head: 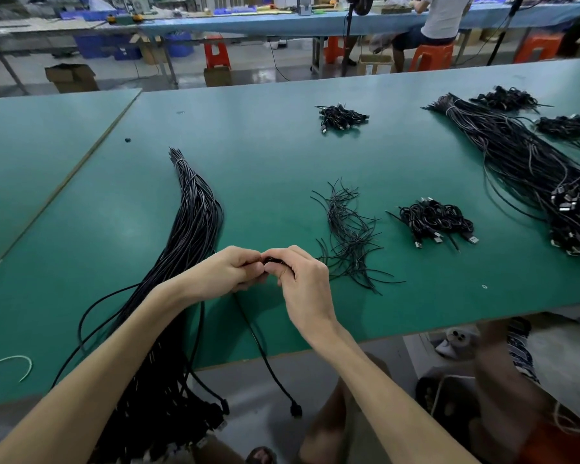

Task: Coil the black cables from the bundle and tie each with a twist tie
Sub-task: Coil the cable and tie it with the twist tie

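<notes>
2 hands meet above the green table (pixel 265 145) in the head view: my left hand (pixel 230 271) and right hand (pixel 307 286) both curl their fingers round 1 black cable (pixel 252 329), whose free end hangs past the near edge. Just left lies the cable bundle (pixel 195 212). The twist ties (pixel 349 236) lie just right, with coiled cables (pixel 436 222) beyond them.

The desk (pixel 248 145) is a plain teal green with a pale wood edge. The cable bundle (pixel 195 209), the loose cable (pixel 265 360), the twist ties (pixel 349 229) and the coiled cables (pixel 432 217) are all black, their plugs (pixel 471 239) silver. A stool (pixel 429 55) behind is orange.
</notes>
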